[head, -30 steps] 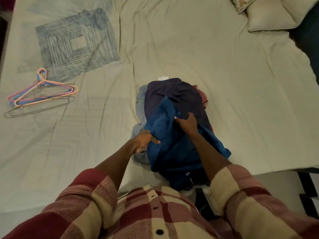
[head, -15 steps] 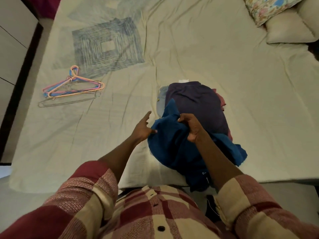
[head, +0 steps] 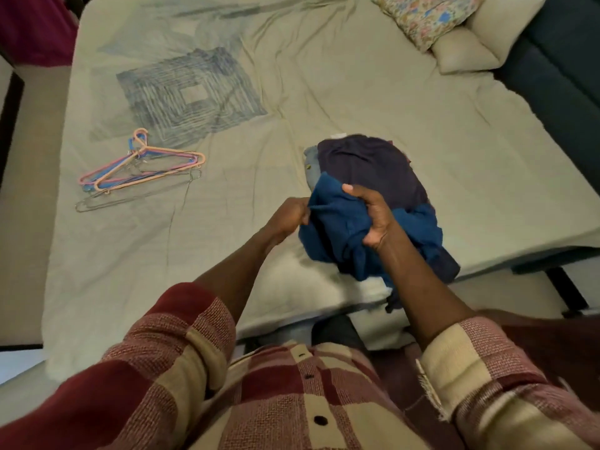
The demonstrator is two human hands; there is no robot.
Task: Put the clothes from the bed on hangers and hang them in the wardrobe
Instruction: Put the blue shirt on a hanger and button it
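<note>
A pile of clothes sits near the bed's front edge, with a dark purple garment (head: 370, 167) on top, pale denim (head: 311, 164) at its left and a bit of red behind. A blue garment (head: 337, 222) is bunched and lifted off the pile's front. My left hand (head: 289, 217) pinches its left edge. My right hand (head: 373, 216) is closed around its middle. Several plastic and wire hangers (head: 139, 170) lie in a loose stack on the sheet to the left, well apart from the clothes.
The bed (head: 324, 92) is covered by a pale green sheet with a blue square print at the back left. Two pillows (head: 454, 34) lie at the back right beside a dark headboard. Floor shows along the left and front edges.
The blue garment has been gathered up off the pile. My left hand, open half a second ago, has closed on its edge, and my right hand now grips it higher.
</note>
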